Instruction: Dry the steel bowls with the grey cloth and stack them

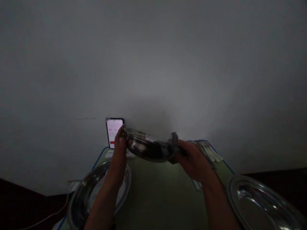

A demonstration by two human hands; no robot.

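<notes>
At the lower left of the frame, a large round basin of shiny silver metal (87,183) sits under the left forearm; a bowl lowered carelessly could knock its rim, so the forearm is best kept high. Just above it, left of centre, stands a black-edged phone with a lit white screen (111,131), close behind the left hand (121,142); turning the bowl calls for care there.

The left hand pinches the left edge of a shallow, round, silver metal bowl (146,149), held tilted in the air at the centre, above a green tabletop with blue edging (163,195). Polished metal may slip, so a firm grip on the rim seems wise.

At the bowl's right end, a dark-and-pale patterned cloth (173,146) lies against the metal, gripped by the right hand (192,158); blur hides the exact fingers. Even pressure through the cloth, balanced by the left, should steady the bowl. Further right lie white-handled utensils (212,153), then a broad silver metal tray (236,188) at the lower right, near the right forearm.
</notes>
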